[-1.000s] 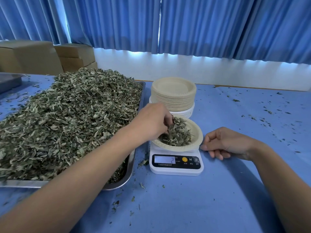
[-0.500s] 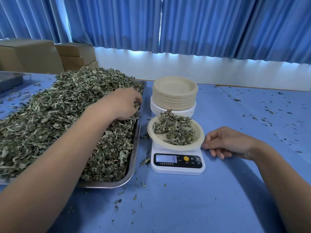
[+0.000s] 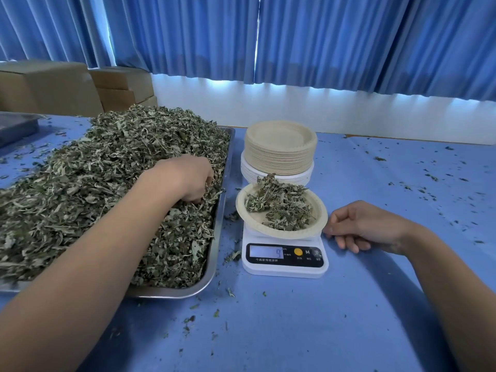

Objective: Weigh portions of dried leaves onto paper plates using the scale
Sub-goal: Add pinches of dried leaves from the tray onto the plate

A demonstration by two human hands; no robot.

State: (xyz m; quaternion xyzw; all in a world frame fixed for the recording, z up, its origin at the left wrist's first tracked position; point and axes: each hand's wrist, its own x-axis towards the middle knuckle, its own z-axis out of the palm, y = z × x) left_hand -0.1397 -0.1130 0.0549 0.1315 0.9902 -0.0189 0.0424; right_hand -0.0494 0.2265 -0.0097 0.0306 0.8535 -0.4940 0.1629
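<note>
The left hand [image 3: 185,181] grips a clump of dried leaves [image 3: 107,183] in the heaped steel tray [image 3: 212,264], the leaf-laden paper plate [image 3: 257,221] sits on the scale [image 3: 284,268] between both hands, and the right hand [image 3: 367,226] rests loosely curled, empty, on the counter [image 3: 295,331] beside it.

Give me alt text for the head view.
Left hand grabs leaves in the heaped tray; a plate of leaves sits on the scale, reading 9. Right hand rests on the table beside it, plate stack behind.

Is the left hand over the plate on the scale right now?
No, the left hand is dug into the dried leaves heaped in the metal tray, left of the scale.
</note>
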